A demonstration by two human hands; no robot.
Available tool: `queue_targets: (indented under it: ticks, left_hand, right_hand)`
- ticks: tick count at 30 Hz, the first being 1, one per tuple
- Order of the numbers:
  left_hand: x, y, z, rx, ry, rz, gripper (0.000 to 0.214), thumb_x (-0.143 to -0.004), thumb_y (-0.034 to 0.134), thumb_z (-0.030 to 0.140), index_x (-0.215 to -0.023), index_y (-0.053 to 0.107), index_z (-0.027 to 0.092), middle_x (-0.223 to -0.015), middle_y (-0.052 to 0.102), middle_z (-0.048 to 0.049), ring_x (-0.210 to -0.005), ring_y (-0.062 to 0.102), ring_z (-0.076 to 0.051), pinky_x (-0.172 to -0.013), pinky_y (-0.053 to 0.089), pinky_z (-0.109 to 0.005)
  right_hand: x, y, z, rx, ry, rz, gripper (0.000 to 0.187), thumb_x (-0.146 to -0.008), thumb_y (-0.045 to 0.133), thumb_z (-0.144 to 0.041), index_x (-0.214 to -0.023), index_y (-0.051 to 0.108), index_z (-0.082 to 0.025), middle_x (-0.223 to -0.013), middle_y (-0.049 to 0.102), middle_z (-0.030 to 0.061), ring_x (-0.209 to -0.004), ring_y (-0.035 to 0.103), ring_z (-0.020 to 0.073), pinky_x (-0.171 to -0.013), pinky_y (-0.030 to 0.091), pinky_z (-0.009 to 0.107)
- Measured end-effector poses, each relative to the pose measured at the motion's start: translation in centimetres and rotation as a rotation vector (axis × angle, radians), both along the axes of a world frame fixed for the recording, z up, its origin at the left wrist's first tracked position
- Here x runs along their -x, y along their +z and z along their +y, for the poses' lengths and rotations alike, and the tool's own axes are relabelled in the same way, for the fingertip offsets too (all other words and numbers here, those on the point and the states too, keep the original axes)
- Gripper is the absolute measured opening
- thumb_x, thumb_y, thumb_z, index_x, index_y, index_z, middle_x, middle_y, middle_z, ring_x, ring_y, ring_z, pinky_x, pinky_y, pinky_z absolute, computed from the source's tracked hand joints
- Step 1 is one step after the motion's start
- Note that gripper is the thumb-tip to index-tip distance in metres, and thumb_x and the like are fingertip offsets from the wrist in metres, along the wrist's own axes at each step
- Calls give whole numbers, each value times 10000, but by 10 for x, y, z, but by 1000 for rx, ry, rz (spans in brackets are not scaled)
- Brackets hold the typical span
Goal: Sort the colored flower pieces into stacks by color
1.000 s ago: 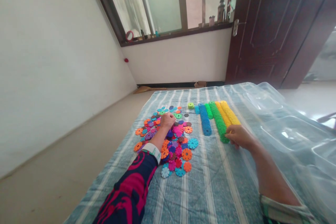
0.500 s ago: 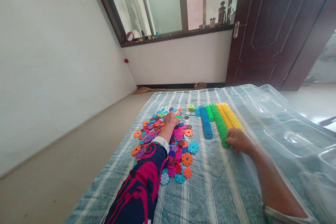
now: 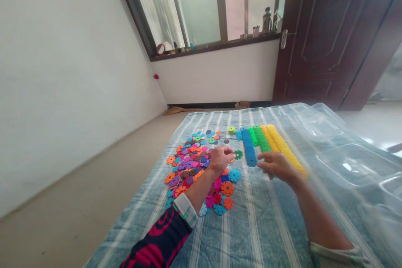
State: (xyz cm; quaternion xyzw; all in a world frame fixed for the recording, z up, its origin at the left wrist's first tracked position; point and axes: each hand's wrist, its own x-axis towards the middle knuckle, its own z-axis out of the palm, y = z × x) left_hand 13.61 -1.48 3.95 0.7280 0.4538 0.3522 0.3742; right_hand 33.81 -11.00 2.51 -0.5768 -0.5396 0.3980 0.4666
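My left hand (image 3: 221, 158) pinches a green notched disc (image 3: 238, 155) by its edge, above the right side of a loose heap of coloured discs (image 3: 185, 164). My right hand (image 3: 276, 165) hovers by the near ends of the rows, its thumb and fingers apart, with nothing visible between them. It hides the near end of the long green row (image 3: 261, 140). Beside that lie a long blue row (image 3: 249, 148), a short bright green row (image 3: 253, 136) and yellow rows (image 3: 284, 148). A small yellow-green stack (image 3: 231, 130) sits at the far end.
Clear plastic boxes (image 3: 348, 163) stand along the right side of the striped cloth (image 3: 232, 243). A window ledge (image 3: 216, 46) holding small items and a dark red door (image 3: 317, 42) are beyond.
My left hand has come out of the heap and moved right and nearer, bringing a green disc. My right hand has let go of the green row's near end and shifted left.
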Motion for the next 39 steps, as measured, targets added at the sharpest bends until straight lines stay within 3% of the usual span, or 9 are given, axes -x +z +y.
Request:
queue_targets:
  ticks: [4, 8, 13, 17, 24, 32, 39]
  left_hand:
    - [-21, -3, -29, 16, -102, -49, 64, -622, 621, 196, -624, 662, 146, -589, 606, 18, -582, 527, -101, -569, 397, -215]
    - [-36, -11, -43, 89, -123, -74, 86, -637, 620, 221, -649, 666, 148, -586, 603, 13, -562, 519, -101, -550, 392, -217]
    - [-39, -14, -46, 47, -148, 1, 110, -675, 593, 227, -655, 668, 150, -607, 618, 12, -582, 537, -104, -581, 407, -217]
    - [-27, -10, -38, -41, -89, 91, 137, -705, 569, 234, -671, 667, 143, -622, 622, 6, -606, 548, -109, -590, 412, -211]
    - [10, -10, -2, -126, 54, 199, 148, -727, 558, 241, -682, 663, 147, -627, 636, 6, -622, 565, -119, -622, 435, -210]
    - [62, 1, 75, -235, 338, 636, 204, -745, 490, 180, -721, 691, 158, -760, 703, -41, -776, 628, -158, -717, 440, -220]
    - [50, -2, 115, -167, 393, 832, 168, -719, 551, 267, -743, 700, 192, -846, 718, -76, -867, 645, -209, -724, 450, -243]
  right_hand:
    - [3, 0, 0, 1, 57, 23, 315, -660, 657, -409, -823, 624, -141, -472, 564, -49, -332, 494, 83, -319, 363, 174]
    - [-2, 4, -2, -7, 60, 11, 277, -679, 636, -412, -733, 611, -141, -468, 555, -45, -336, 489, 73, -330, 361, 169]
    - [-20, 10, -8, 14, 2, -1, 219, -668, 618, -354, -706, 614, -138, -449, 545, -49, -330, 474, 70, -333, 366, 171]
    - [-39, 10, -12, 60, -55, -82, 140, -667, 586, -278, -652, 598, -139, -428, 537, -53, -313, 455, 61, -322, 338, 160]
    - [-47, 3, -12, 193, -39, -233, 86, -688, 544, -177, -619, 583, -143, -410, 539, -56, -308, 477, 64, -310, 291, 146]
    - [-42, -5, -7, 260, -64, -323, 80, -679, 515, -112, -652, 570, -164, -386, 523, -78, -289, 494, 76, -298, 280, 143]
    - [-40, -12, -4, 223, -72, -308, 68, -692, 527, -152, -637, 562, -173, -402, 534, -71, -301, 509, 92, -312, 331, 169]
